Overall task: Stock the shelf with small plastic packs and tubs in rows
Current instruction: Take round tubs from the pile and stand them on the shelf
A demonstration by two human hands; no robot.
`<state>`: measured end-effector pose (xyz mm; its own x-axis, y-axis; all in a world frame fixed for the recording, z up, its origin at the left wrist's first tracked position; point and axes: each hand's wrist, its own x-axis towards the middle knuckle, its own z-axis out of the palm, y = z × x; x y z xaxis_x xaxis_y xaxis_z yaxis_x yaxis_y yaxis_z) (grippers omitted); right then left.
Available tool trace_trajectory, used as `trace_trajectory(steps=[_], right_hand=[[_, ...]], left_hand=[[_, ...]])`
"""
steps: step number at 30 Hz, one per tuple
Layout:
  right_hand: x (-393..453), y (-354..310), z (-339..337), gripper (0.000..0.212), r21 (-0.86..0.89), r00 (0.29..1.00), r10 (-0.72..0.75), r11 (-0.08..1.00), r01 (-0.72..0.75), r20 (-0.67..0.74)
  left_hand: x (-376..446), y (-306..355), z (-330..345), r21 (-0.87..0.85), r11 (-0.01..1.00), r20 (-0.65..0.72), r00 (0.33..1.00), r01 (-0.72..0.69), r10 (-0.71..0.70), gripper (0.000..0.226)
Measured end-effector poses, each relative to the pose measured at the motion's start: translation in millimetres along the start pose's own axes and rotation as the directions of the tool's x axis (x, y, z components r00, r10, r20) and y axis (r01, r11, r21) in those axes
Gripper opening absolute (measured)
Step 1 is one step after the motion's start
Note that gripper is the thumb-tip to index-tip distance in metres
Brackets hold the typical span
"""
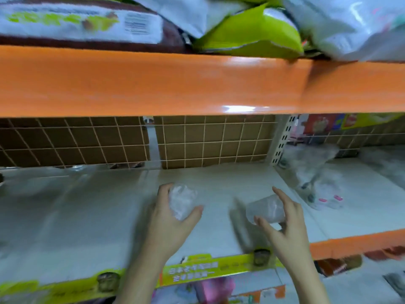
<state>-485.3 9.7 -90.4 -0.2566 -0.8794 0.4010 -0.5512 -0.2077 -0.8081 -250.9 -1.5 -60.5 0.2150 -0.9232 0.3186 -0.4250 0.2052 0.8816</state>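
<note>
Right now the person is carrying two items in over the pale shelf board (219, 178), one in each hand, so the step in hand looks like placing stock, not fetching it. The left hand (173, 218) is curling its fingers and thumb round a crinkled clear plastic pack (182, 200), holding it just above the board near the middle. The right hand (285, 218) is pinching a small translucent tub (265, 208) between thumb and fingertips, the tub lying on its side with its wider mouth pointing left (whether it is touching the board is hard to tell through the blur). Both items are sitting well forward of the wire mesh back (197, 141), with bare board between them and it.

Off to the right, past the perforated upright (282, 141), some clear packs with pink marks (324, 198) are already lying on the neighbouring bay. My reading is that the next move is calling for a reach deeper toward the mesh, the tub turned upright, and both pieces set down side by side to begin a row. The orange beam (153, 84) overhead is leaving limited headroom.
</note>
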Motion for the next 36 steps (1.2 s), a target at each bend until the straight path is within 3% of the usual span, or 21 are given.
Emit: trace_trajectory(steps=[5,11,18,22,28,36], right_hand=[[1,18,-19,0.066,0.051,1.000,0.010,0.999,-0.012,0.029],[2,26,-22,0.070,0.127,0.997,0.046,0.990,-0.053,0.055],[13,22,-18,0.071,0.036,0.999,0.038,0.999,-0.039,0.033],[21,21,-19,0.065,0.018,0.998,0.023,1.000,-0.024,0.052],[26,28,-34,0.059,0.057,0.989,0.029,0.998,-0.038,0.143],[59,64,-121,0.052,0.063,0.999,-0.025,0.998,0.028,-0.047]], left_hand=[[-23,14,24,-0.036,0.998,0.088,0.995,0.055,-0.052,0.080],[-26,16,29,-0.050,0.991,0.095,0.988,0.125,-0.119,0.054],[-10,1,27,0.038,0.996,0.011,0.997,0.075,-0.076,0.049],[-7,-2,32,0.049,0.989,-0.023,0.990,0.138,-0.137,0.042],[-1,-2,55,0.072,0.991,-0.099,0.989,0.115,-0.108,0.044],[-15,29,138,0.070,0.994,-0.115,0.990,0.087,-0.079,0.046]])
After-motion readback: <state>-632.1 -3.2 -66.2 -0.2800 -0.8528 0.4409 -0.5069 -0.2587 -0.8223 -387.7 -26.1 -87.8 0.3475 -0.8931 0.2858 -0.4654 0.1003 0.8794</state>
